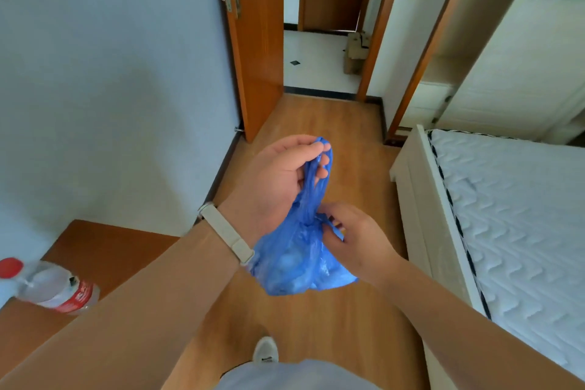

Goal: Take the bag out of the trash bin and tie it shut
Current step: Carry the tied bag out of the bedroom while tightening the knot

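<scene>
A blue plastic bag (294, 260) hangs in the air over the wooden floor, bulging with pale contents. My left hand (278, 177) is raised above it and grips the bag's twisted handles, which stretch upward from the neck. My right hand (354, 234) is lower and to the right, its fingers pinching the gathered neck of the bag where a knot-like bunch sits. No trash bin is in view.
A wooden bedside table (104, 250) at the lower left carries a clear bottle (53, 288) with a red cap. A white bed with a bare mattress (512, 215) fills the right side. An open wooden door (253, 51) and doorway lie ahead. My shoe (266, 350) stands on the floor.
</scene>
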The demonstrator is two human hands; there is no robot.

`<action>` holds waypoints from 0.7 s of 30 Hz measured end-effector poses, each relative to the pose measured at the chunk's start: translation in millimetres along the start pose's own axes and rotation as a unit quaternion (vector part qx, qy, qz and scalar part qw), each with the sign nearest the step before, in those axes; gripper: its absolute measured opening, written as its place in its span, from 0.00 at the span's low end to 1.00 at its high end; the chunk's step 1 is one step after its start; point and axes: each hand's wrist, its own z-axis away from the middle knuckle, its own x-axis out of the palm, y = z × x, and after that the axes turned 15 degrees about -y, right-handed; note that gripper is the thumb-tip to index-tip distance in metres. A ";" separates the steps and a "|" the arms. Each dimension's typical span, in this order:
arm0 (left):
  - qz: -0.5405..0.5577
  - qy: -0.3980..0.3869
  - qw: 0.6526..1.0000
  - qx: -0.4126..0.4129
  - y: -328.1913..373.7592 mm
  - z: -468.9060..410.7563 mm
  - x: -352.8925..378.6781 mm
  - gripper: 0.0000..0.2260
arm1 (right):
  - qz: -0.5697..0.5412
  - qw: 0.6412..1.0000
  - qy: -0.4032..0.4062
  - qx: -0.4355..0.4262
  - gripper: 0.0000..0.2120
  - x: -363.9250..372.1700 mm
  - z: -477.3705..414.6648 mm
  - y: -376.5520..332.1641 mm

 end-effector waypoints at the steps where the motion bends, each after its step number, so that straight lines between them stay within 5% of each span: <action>1: 0.006 -0.016 1.000 -0.002 7.6 -16.0 -8.2 0.05 | 0.007 1.000 0.011 0.002 0.14 -4.5 -17.5 0.6; 12: 0.004 -0.109 0.994 0.024 56.5 -170.4 -77.1 0.05 | 0.035 0.995 0.072 0.068 0.18 -41.5 -154.8 25.6; 21: -0.003 -0.104 0.994 -0.018 46.6 -294.6 -111.3 0.05 | 0.014 0.992 0.077 0.100 0.21 -58.3 -236.9 95.5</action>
